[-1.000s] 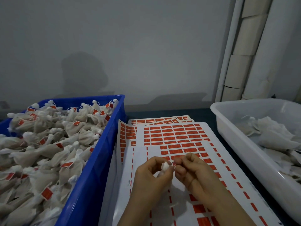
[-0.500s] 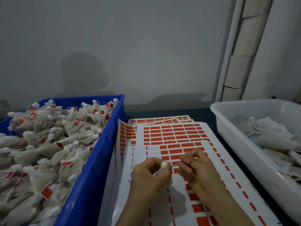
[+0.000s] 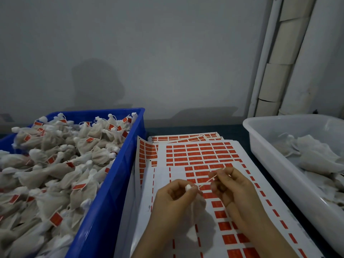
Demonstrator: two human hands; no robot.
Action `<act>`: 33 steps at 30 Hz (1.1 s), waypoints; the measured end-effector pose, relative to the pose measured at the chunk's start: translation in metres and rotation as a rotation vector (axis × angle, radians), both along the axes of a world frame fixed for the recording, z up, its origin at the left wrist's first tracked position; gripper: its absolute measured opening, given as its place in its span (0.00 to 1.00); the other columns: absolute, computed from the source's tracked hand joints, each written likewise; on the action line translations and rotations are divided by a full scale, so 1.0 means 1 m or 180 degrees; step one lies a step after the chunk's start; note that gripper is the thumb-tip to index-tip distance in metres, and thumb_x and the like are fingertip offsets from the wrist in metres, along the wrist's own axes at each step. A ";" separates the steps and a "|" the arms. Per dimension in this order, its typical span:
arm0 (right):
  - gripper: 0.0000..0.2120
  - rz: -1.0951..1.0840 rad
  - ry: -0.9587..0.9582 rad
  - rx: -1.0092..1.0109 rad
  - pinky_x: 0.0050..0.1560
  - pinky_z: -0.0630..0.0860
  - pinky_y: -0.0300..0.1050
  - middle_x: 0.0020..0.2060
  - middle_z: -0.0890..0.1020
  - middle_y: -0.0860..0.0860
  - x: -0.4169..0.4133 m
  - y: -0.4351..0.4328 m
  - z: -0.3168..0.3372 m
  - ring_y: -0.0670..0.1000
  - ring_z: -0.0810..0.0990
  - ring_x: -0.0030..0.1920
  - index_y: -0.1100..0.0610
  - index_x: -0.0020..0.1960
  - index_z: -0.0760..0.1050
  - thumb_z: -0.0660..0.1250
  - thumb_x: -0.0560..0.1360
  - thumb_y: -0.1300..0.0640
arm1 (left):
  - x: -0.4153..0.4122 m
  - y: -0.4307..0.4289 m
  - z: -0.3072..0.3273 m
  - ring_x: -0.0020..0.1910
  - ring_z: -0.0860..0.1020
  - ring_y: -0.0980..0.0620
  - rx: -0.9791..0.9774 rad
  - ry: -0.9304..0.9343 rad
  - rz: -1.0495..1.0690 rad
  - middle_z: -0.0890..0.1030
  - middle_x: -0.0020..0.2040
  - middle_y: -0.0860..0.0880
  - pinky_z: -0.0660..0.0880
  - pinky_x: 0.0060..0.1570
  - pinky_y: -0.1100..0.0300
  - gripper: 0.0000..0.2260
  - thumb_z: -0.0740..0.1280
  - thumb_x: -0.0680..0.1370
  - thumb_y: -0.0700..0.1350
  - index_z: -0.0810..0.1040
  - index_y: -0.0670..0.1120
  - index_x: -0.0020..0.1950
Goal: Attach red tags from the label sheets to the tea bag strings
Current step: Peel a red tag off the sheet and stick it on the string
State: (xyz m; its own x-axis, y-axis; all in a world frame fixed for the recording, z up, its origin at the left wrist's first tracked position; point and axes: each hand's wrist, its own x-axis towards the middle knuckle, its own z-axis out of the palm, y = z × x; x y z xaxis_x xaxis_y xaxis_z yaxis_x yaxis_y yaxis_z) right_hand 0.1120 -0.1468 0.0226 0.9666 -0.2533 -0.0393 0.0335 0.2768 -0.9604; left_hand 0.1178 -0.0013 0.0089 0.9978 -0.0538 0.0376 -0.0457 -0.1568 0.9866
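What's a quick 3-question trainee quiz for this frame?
1. Of the blue crate and the white tub, which holds bags with red tags? A) crate B) tub C) both
2. True or false: the right hand lies flat on the sheets.
3. Fill in: the left hand grips a ___ by its knotted top.

Key:
1. A
2. False: it pinches the string.
3. tea bag
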 end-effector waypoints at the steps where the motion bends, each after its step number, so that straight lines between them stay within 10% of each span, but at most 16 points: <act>1: 0.06 -0.0036 0.0022 0.0053 0.37 0.80 0.41 0.37 0.84 0.53 0.000 0.000 0.000 0.51 0.82 0.34 0.58 0.47 0.77 0.64 0.73 0.58 | 0.000 0.000 0.001 0.43 0.80 0.61 -0.0079 0.0051 0.0002 0.83 0.39 0.61 0.72 0.31 0.76 0.04 0.67 0.76 0.47 0.80 0.51 0.43; 5: 0.04 -0.0144 0.0053 0.0104 0.42 0.81 0.45 0.36 0.84 0.52 0.002 0.000 -0.002 0.53 0.82 0.37 0.55 0.45 0.78 0.65 0.73 0.57 | 0.000 0.001 0.005 0.48 0.79 0.40 -0.0543 0.0132 -0.0188 0.83 0.46 0.42 0.77 0.51 0.51 0.11 0.61 0.80 0.45 0.81 0.42 0.46; 9: 0.04 -0.0209 0.0027 -0.0021 0.38 0.80 0.41 0.35 0.84 0.51 0.002 0.000 -0.003 0.52 0.83 0.35 0.54 0.44 0.79 0.66 0.71 0.55 | 0.004 0.001 0.008 0.50 0.81 0.49 -0.0460 0.0655 -0.0097 0.84 0.45 0.49 0.71 0.64 0.47 0.21 0.54 0.81 0.51 0.81 0.49 0.36; 13: 0.09 -0.0094 -0.0023 -0.0160 0.36 0.79 0.40 0.35 0.84 0.52 0.001 0.001 -0.003 0.52 0.83 0.36 0.54 0.43 0.80 0.67 0.67 0.51 | 0.003 0.003 0.006 0.44 0.83 0.52 -0.0496 0.0561 -0.0179 0.85 0.39 0.50 0.74 0.58 0.55 0.24 0.55 0.77 0.57 0.80 0.48 0.29; 18: 0.09 0.0485 -0.0331 -0.0464 0.35 0.78 0.37 0.33 0.83 0.53 -0.004 0.004 0.000 0.51 0.82 0.33 0.52 0.38 0.82 0.67 0.63 0.49 | 0.000 0.002 0.002 0.41 0.81 0.59 -0.0258 0.0094 -0.0037 0.83 0.39 0.57 0.76 0.38 0.72 0.07 0.65 0.75 0.52 0.80 0.50 0.45; 26: 0.06 0.0321 -0.1059 -0.1860 0.43 0.74 0.28 0.39 0.81 0.38 -0.007 0.009 -0.002 0.41 0.79 0.45 0.44 0.38 0.78 0.64 0.65 0.45 | -0.007 0.001 0.006 0.39 0.83 0.56 -0.0194 -0.0009 -0.0442 0.85 0.38 0.54 0.77 0.38 0.70 0.09 0.70 0.74 0.39 0.83 0.53 0.39; 33: 0.04 -0.0081 -0.0302 -0.2499 0.36 0.69 0.22 0.46 0.78 0.34 0.012 0.009 -0.027 0.36 0.76 0.42 0.39 0.47 0.75 0.65 0.74 0.48 | -0.002 0.011 0.011 0.32 0.81 0.51 -0.0815 0.0200 -0.0315 0.83 0.34 0.47 0.77 0.33 0.64 0.05 0.70 0.68 0.48 0.84 0.49 0.35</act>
State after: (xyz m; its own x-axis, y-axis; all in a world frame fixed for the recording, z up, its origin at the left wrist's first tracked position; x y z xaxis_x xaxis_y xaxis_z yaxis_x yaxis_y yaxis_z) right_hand 0.1244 -0.1374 -0.0042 0.9504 -0.1949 0.2425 0.1223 -0.4826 -0.8672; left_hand 0.1161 0.0094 0.0197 0.9890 -0.1479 0.0008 0.0142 0.1003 0.9949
